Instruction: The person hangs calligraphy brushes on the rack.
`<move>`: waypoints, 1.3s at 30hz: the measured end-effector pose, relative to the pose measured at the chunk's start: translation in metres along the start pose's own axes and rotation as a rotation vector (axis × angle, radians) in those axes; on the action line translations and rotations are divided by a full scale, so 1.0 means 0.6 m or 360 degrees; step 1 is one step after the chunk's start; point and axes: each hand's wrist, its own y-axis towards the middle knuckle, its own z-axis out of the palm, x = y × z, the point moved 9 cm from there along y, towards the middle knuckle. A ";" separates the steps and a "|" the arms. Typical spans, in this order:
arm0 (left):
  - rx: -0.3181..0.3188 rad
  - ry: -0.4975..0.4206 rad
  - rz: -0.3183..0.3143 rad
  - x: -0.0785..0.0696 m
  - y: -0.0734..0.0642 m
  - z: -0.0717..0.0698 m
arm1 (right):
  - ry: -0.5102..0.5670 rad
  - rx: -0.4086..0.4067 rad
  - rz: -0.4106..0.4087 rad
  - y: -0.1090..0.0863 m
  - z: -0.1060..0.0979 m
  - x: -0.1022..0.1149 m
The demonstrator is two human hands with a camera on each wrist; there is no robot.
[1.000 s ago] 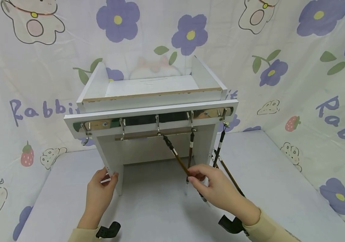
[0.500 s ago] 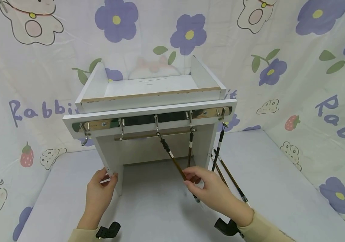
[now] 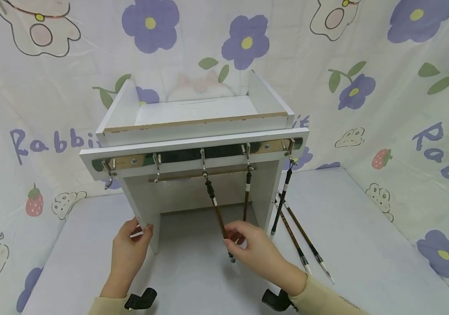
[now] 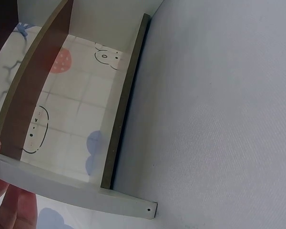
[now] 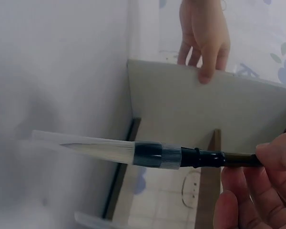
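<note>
A calligraphy brush (image 3: 217, 214) slants down from the middle hook (image 3: 203, 161) of a metal hook rail (image 3: 181, 156), its top cord at the hook. My right hand (image 3: 254, 249) pinches the brush's lower handle between thumb and fingers. Pale bristles (image 5: 100, 151) inside a clear cap show in the right wrist view. My left hand (image 3: 131, 251) grips the edge of the left side panel (image 4: 81, 194) of the white wooden rack (image 3: 201, 136), thumb on one face and fingers on the other. Two more brushes hang to the right, a brown one (image 3: 247, 194) and a black one (image 3: 281, 203).
Two capped brushes (image 3: 307, 238) lie on the pale tabletop (image 3: 366, 218) right of the rack. The two left hooks (image 3: 156, 168) carry nothing. A cloth backdrop (image 3: 287, 78) with flowers and rabbits stands behind. A low wooden bar (image 4: 126, 109) crosses between the rack's sides.
My right hand has moved left and slightly down with the brush, which now hangs steeper from the middle hook. The brushes on the table show more fully. My left hand stays put.
</note>
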 end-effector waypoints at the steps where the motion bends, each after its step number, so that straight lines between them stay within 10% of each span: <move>1: 0.0003 0.0000 -0.0006 0.000 0.000 0.000 | 0.0017 0.0004 0.0011 0.002 0.005 -0.001; 39: -0.0004 -0.0014 0.0004 -0.001 0.000 0.000 | 0.0061 -0.0129 0.0138 0.036 0.033 0.000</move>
